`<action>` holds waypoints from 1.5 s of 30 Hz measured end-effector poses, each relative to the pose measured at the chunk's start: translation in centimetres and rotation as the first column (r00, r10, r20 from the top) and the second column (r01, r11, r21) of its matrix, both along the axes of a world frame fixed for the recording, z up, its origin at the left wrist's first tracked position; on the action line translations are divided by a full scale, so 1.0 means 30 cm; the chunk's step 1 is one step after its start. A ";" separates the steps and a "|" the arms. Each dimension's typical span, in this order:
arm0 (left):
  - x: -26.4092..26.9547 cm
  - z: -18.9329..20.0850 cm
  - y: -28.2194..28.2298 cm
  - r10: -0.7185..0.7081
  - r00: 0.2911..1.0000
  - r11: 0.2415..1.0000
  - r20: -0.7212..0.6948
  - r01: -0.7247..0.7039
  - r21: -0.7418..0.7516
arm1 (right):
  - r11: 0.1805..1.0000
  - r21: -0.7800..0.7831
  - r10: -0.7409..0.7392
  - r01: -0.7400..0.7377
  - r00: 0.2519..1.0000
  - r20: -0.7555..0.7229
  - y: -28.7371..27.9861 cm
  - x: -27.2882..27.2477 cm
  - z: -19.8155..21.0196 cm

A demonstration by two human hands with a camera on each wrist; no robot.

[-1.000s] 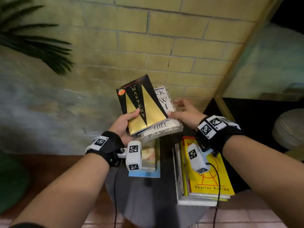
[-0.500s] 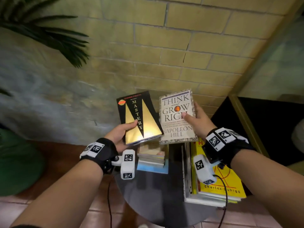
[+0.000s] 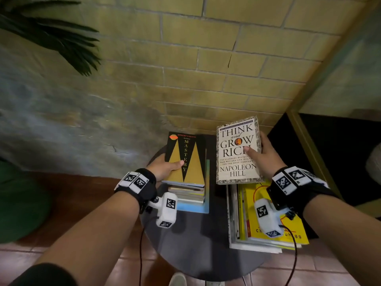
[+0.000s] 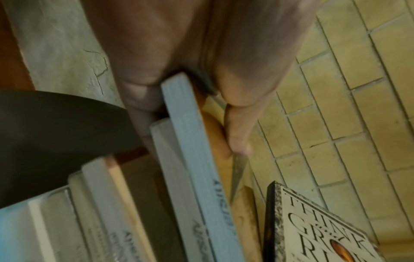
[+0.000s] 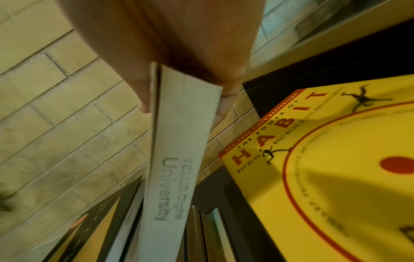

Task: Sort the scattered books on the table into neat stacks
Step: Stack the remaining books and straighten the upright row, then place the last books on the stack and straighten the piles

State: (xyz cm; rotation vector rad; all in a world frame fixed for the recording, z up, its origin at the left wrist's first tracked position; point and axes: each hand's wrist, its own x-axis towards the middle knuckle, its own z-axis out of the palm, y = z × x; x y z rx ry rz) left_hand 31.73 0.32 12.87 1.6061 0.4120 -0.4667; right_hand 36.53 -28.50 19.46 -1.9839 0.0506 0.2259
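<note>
On a small round dark table [image 3: 195,248] stand two stacks of books. My left hand [image 3: 165,168] grips the black and gold Mastery book [image 3: 185,157] by its near left corner, thumb on the cover, flat on or just above the left stack [image 3: 189,195]. In the left wrist view its pale page edge [image 4: 190,141] sits between thumb and fingers. My right hand [image 3: 261,157] holds the white Think and Grow Rich book [image 3: 237,149], thumb on the cover, above the far end of the right stack topped by a yellow Habit book [image 3: 268,213]. The right wrist view shows its stamped page edge [image 5: 179,159] and the yellow book [image 5: 336,177].
A yellow brick wall [image 3: 206,69] rises right behind the table. Palm leaves [image 3: 51,38] hang at the upper left, and a green rounded object [image 3: 20,203] sits low on the left. A black surface with a pale frame [image 3: 329,157] adjoins the right. Tiled floor lies below.
Both books have come down and apart. The Mastery book has dropped onto or just over the left stack. The Think and Grow Rich book has shifted right, over the yellow book's stack.
</note>
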 end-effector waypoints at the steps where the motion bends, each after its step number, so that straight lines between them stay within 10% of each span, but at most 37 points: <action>1: 0.006 -0.021 -0.004 0.030 0.999 1.000 0.012 -0.030 -0.001 | 1.000 -0.005 -0.003 0.003 1.000 -0.006 -0.006 0.001 -0.011; 23: -0.023 -0.054 -0.015 0.243 0.970 0.969 0.016 -0.242 -0.039 | 0.946 -0.208 -0.274 0.250 0.957 -0.095 -0.214 -0.126 -0.072; 33: -0.051 0.019 -0.052 0.229 0.972 0.944 0.042 -0.212 -0.253 | 0.634 -0.752 -0.194 0.182 0.978 0.073 -0.195 -0.120 -0.091; 36: -0.057 0.047 -0.089 0.218 0.974 0.920 0.053 -0.187 -0.345 | 0.782 -0.608 0.000 0.140 0.974 0.224 -0.096 -0.131 -0.018; 39: -0.059 0.064 -0.138 0.204 0.979 0.896 0.017 -0.180 -0.405 | 0.976 -0.164 0.132 -0.140 0.990 -0.057 0.048 -0.136 0.011; 42: -0.063 0.084 -0.173 0.174 0.985 0.879 0.006 -0.153 -0.452 | 0.987 0.119 0.124 -0.105 0.980 -0.159 0.120 -0.115 -0.025; 45: -0.062 0.083 -0.150 0.209 0.977 0.886 0.031 -0.176 -0.429 | 0.998 0.055 -0.011 0.013 0.999 -0.044 0.087 -0.094 -0.028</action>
